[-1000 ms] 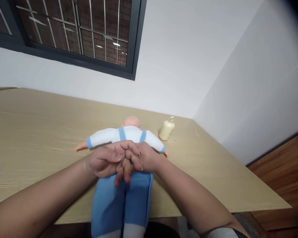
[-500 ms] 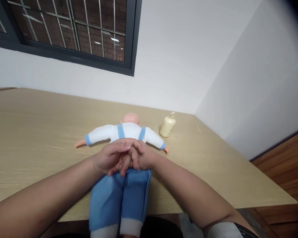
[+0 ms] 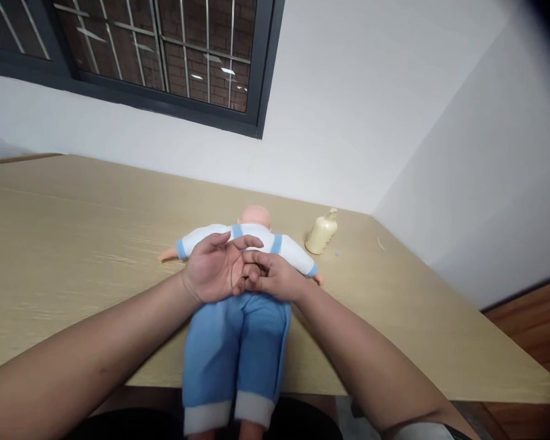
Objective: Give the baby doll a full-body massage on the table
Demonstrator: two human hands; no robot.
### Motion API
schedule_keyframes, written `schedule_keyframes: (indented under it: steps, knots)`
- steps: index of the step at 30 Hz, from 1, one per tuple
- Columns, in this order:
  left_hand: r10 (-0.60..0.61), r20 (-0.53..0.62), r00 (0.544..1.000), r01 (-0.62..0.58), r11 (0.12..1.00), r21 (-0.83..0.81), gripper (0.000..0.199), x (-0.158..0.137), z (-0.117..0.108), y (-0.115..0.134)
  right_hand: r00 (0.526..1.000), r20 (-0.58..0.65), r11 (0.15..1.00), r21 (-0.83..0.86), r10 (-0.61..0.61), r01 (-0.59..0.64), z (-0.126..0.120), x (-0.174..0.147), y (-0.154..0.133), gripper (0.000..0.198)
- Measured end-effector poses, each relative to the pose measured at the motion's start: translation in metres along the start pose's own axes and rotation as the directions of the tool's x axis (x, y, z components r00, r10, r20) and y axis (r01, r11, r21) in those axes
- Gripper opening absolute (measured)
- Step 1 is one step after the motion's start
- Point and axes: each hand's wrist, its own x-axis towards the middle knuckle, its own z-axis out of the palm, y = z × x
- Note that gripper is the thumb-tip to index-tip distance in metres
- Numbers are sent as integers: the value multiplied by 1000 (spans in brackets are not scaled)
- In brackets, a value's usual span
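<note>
A long light-wood laminate table (image 3: 64, 244) with a pale grain fills the lower part of the view and runs back into a corner of the room. Two plain white painted walls (image 3: 348, 122) meet there, the right one in dimmer shade. High in the rear wall sits a dark grey metal-framed window (image 3: 165, 55) with thin steel bars; a red brick wall and reflected ceiling lights show in its glass. At the far right lies a reddish-brown wooden plank floor (image 3: 531, 330).

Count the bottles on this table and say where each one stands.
1: a cream-coloured plastic pump bottle stands on the light wooden table, near the far right corner, beside the blue-and-white baby doll. None seem hidden.
</note>
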Motion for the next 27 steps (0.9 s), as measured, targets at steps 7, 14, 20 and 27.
schedule_keyframes:
  steps: [7,14,20,27]
  knots:
    - [47,-48,998,-48,999,-9,33,0,2,0,1000,20,954,300,-13,7,9,0,4,40]
    - [22,-334,942,136,886,442,43,1,-20,27,891,-426,927,-376,-160,-14,4,-4,14,28]
    - [164,-619,768,581,228,781,56,-6,-53,51,739,-667,586,-637,-95,-500,-28,-2,14,62]
    - [275,-577,769,639,-334,693,85,-7,-52,42,792,-606,445,-689,80,-572,-34,-4,17,85]
